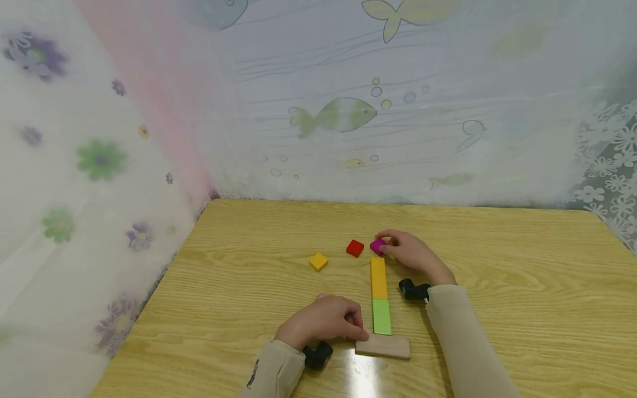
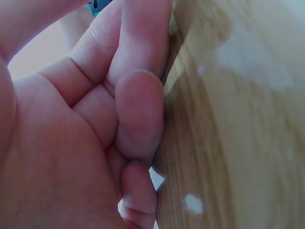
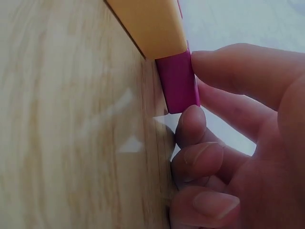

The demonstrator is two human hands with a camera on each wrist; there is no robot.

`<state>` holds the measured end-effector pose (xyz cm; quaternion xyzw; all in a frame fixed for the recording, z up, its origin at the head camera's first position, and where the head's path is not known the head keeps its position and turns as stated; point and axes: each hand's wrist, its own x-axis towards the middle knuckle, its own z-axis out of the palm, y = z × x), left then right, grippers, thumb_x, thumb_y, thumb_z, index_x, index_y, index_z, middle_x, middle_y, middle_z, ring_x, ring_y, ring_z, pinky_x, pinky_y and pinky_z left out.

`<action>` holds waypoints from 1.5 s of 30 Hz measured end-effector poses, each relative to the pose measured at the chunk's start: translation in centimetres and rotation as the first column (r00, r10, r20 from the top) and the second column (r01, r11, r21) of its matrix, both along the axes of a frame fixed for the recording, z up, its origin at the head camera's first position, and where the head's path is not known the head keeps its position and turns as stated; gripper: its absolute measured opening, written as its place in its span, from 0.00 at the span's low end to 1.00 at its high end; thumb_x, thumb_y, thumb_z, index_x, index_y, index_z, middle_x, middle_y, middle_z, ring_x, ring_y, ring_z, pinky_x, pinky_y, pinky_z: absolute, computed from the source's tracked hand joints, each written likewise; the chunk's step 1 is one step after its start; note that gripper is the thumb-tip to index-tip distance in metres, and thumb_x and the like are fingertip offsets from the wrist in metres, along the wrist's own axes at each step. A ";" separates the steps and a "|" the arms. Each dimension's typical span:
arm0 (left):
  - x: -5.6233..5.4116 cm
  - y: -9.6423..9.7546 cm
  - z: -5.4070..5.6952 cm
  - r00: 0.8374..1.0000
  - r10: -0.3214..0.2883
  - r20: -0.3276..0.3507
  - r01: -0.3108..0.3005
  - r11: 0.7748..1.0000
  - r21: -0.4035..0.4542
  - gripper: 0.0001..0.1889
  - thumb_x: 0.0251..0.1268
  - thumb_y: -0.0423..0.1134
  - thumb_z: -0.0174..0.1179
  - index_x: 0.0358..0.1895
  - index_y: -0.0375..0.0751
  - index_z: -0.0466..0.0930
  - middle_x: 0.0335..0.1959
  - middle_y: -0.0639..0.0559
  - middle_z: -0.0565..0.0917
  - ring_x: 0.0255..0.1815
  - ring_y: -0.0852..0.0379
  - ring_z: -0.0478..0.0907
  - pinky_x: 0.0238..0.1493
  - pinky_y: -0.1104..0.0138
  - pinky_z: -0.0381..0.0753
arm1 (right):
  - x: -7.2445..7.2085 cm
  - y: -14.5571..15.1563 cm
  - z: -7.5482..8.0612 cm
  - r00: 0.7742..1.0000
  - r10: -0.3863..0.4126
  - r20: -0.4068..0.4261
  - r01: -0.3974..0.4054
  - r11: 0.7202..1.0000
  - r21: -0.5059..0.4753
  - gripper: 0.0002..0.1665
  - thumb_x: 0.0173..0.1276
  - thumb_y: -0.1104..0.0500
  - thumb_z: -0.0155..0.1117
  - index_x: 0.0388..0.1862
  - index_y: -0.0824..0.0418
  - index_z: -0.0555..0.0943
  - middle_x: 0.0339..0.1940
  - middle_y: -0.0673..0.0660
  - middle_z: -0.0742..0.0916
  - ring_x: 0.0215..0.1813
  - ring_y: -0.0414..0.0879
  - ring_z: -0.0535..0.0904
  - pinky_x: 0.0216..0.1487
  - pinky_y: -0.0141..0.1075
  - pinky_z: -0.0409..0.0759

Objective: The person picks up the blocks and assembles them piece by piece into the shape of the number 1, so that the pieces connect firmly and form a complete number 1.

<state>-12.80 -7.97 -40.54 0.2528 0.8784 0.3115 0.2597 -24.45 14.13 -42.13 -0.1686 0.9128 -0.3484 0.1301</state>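
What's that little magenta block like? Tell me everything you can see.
The magenta block is small and smooth, with flat faces, perhaps painted wood. It sits low at the table, turned cornerwise, beyond the far end of the long yellow block and right of the red block. The right hand holds it with thumb and fingers; whether it touches the yellow one is unclear.

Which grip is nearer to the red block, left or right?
Right. The right grip is just right of the red block, at the purple block; the left grip is farther, below and left in the head view, at the plank.
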 end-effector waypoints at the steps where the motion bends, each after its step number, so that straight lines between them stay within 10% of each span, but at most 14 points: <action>1: 0.0 0.0 0.0 1.000 0.000 -0.002 0.000 1.000 0.000 0.08 0.51 0.53 0.62 0.23 0.58 0.76 0.18 0.66 0.77 0.21 0.67 0.69 0.44 0.61 0.54 | 0.0 0.0 0.0 1.000 0.000 0.003 0.000 1.000 0.002 0.21 0.66 0.53 0.53 0.57 0.55 0.71 0.37 0.55 0.79 0.32 0.47 0.70 0.34 0.38 0.67; 45: -0.1 -0.1 -0.6 1.000 -0.011 -0.005 0.011 1.000 0.008 0.08 0.52 0.53 0.61 0.23 0.58 0.76 0.18 0.65 0.77 0.21 0.67 0.70 0.45 0.60 0.54 | 0.0 0.3 0.1 0.999 0.025 0.035 -0.025 1.000 0.003 0.23 0.61 0.44 0.57 0.52 0.53 0.74 0.33 0.53 0.77 0.31 0.47 0.69 0.32 0.38 0.67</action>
